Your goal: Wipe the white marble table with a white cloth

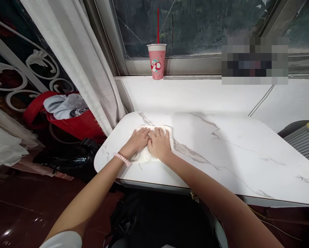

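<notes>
A white cloth [141, 156] lies spread on the left part of the white marble-patterned table [201, 137]. My left hand [138, 140] rests flat on the cloth, fingers stretched out; a pink beaded band circles that wrist. Right beside it, my right hand [159, 143] presses on the same cloth with its fingers spread. The two hands touch or nearly touch at the thumbs. Neither is wrapped around anything. Parts of the cloth under the palms are hidden.
A pink paper cup [157, 63] with a red straw stands on the window ledge. To the left hang a white curtain [74, 51] and a red bag [77, 125] holding grey fabric. A grey ridged object [304, 144] sits at the far right. One window patch is blurred.
</notes>
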`<state>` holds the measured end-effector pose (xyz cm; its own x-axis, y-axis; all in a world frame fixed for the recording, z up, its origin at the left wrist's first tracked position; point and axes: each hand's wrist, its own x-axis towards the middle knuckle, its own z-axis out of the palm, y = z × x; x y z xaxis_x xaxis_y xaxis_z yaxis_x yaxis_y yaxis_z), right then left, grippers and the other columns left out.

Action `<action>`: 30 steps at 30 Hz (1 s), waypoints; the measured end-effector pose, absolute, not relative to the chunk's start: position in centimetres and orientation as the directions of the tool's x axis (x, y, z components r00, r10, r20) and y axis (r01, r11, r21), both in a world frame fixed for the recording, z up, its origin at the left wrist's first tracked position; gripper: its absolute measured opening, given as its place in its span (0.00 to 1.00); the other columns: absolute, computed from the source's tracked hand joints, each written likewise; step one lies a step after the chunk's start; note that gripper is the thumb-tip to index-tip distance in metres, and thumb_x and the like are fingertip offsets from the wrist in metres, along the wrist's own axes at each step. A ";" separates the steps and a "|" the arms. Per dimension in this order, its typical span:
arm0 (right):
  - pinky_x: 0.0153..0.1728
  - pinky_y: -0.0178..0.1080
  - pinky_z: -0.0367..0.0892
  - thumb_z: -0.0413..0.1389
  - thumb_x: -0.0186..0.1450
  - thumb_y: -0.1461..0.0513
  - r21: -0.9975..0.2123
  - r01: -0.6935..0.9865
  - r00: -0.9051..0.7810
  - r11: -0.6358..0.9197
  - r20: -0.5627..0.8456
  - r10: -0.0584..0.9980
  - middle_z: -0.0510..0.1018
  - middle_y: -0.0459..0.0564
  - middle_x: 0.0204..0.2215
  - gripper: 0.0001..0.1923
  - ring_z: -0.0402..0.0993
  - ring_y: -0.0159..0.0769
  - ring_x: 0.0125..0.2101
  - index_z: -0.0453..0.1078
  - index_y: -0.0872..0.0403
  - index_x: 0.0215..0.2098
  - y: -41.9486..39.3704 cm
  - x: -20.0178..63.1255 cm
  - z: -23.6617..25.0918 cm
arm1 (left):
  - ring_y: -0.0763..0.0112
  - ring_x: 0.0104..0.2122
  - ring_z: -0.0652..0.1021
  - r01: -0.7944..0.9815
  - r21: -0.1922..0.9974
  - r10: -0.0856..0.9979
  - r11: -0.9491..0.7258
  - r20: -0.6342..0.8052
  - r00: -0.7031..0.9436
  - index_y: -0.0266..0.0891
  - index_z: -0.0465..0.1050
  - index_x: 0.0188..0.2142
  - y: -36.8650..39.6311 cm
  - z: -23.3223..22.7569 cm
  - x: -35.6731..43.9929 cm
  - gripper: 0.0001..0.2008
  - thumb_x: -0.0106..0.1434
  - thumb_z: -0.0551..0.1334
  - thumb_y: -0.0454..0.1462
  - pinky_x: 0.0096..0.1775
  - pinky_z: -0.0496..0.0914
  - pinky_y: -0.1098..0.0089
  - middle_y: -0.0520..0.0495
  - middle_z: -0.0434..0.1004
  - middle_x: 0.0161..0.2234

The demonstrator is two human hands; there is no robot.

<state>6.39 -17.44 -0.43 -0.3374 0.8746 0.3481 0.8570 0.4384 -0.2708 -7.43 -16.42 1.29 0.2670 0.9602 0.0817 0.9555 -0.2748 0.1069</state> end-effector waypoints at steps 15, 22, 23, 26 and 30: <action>0.62 0.54 0.47 0.44 0.70 0.63 -0.294 0.917 -0.125 0.269 0.428 0.895 0.71 0.60 0.56 0.20 0.60 0.48 0.58 0.70 0.56 0.55 -3.1 6.7 -1.1 | 0.64 0.60 0.68 0.901 0.266 0.921 -0.343 0.283 0.267 0.39 0.68 0.57 -0.4 0.3 -5.7 0.22 0.68 0.45 0.33 0.65 0.53 0.54 0.44 0.70 0.60; 0.61 0.55 0.47 0.44 0.69 0.63 -0.270 0.923 -0.143 0.276 0.426 0.893 0.74 0.61 0.50 0.20 0.62 0.50 0.55 0.71 0.57 0.53 0.9 2.9 -1.0 | 0.63 0.55 0.73 0.885 0.231 0.891 -0.404 0.318 0.324 0.39 0.71 0.55 3.7 0.2 -10.0 0.22 0.68 0.46 0.34 0.60 0.64 0.60 0.45 0.75 0.55; 0.61 0.55 0.47 0.44 0.69 0.62 -0.272 0.924 -0.138 0.270 0.422 0.896 0.75 0.61 0.49 0.20 0.63 0.50 0.54 0.71 0.58 0.53 1.1 2.5 -1.0 | 0.63 0.54 0.73 0.881 0.234 0.889 -0.410 0.317 0.330 0.39 0.72 0.54 3.9 0.3 -10.5 0.22 0.68 0.46 0.34 0.59 0.65 0.61 0.45 0.76 0.55; 0.61 0.55 0.47 0.43 0.70 0.61 -0.266 0.926 -0.140 0.267 0.415 0.899 0.75 0.62 0.49 0.20 0.63 0.50 0.54 0.71 0.59 0.53 1.3 2.0 -1.0 | 0.63 0.54 0.74 0.875 0.238 0.887 -0.422 0.310 0.344 0.39 0.71 0.55 4.0 0.3 -11.1 0.22 0.68 0.46 0.34 0.58 0.66 0.62 0.46 0.76 0.55; 0.62 0.56 0.45 0.42 0.71 0.61 -0.240 0.922 -0.192 0.304 0.398 0.897 0.73 0.62 0.53 0.22 0.61 0.51 0.57 0.68 0.60 0.56 0.8 2.3 -1.0 | 0.63 0.56 0.72 0.900 0.200 0.896 -0.387 0.311 0.317 0.37 0.69 0.56 3.3 0.1 -10.8 0.22 0.69 0.45 0.34 0.60 0.63 0.59 0.44 0.74 0.56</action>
<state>2.31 0.84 -0.96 -0.1922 0.8971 0.3978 0.9221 0.3038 -0.2397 -10.75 3.30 0.06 0.3165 0.8963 0.3105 0.9000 -0.3872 0.2004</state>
